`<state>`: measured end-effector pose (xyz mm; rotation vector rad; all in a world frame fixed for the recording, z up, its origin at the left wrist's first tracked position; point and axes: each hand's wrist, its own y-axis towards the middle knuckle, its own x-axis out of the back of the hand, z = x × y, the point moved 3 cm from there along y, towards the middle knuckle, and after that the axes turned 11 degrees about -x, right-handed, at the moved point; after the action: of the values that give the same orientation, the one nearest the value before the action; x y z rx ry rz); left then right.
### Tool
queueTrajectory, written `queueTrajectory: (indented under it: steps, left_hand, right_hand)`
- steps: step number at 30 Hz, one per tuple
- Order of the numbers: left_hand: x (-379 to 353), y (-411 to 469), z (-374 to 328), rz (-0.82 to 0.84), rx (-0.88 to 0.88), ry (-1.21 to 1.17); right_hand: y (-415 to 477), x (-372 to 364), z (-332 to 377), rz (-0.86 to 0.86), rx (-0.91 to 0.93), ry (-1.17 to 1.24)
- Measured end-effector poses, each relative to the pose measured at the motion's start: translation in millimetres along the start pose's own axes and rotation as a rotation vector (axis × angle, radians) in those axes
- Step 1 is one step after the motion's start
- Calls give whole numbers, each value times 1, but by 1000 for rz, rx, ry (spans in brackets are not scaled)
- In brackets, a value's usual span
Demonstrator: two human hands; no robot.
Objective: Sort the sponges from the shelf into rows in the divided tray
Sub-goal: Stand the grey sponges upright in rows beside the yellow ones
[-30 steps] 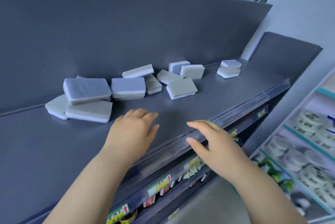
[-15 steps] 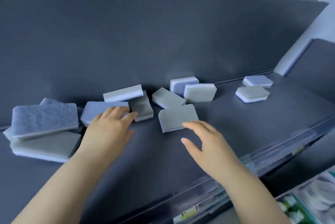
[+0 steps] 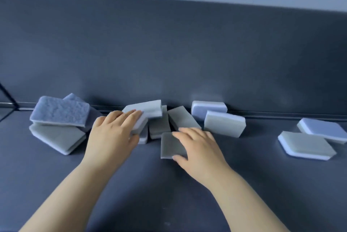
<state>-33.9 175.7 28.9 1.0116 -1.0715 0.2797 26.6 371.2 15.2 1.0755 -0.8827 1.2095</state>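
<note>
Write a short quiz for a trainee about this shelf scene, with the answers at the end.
1. True or false: the divided tray is in view.
2. What does the right hand touch? A) a grey-topped sponge; B) the back wall; C) nothing.
3. How many sponges lie apart at the far right of the shelf?
Key: 1 false; 2 A; 3 two, the near sponge and the far sponge.
</note>
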Motion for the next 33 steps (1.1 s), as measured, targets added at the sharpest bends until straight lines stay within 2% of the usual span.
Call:
queueTrajectory:
  steps: [6, 10, 16, 22, 25, 28, 33]
  left_hand:
    - [31, -9, -31, -159, 111, -217]
    - [40, -19, -45, -182, 272, -438]
    - [41, -25, -67, -172, 366, -581]
    - [50, -27, -85, -173, 362, -676]
    - [49, -29, -87, -172, 361, -754]
    - [47, -32, -86, -169, 309, -734]
    - [38, -34, -86, -49, 247, -679]
  right_hand:
    - [-4, 7, -10, -103, -26, 24]
    - [-14, 18, -20, -124, -125, 176]
    - [-35, 23, -38, -132, -262, 451]
    - [-52, 21, -47, -139, -336, 664]
    - [-55, 20, -51, -138, -346, 682]
    - [-61, 22, -53, -152, -318, 693]
    - [-61, 19, -51, -77, -219, 591]
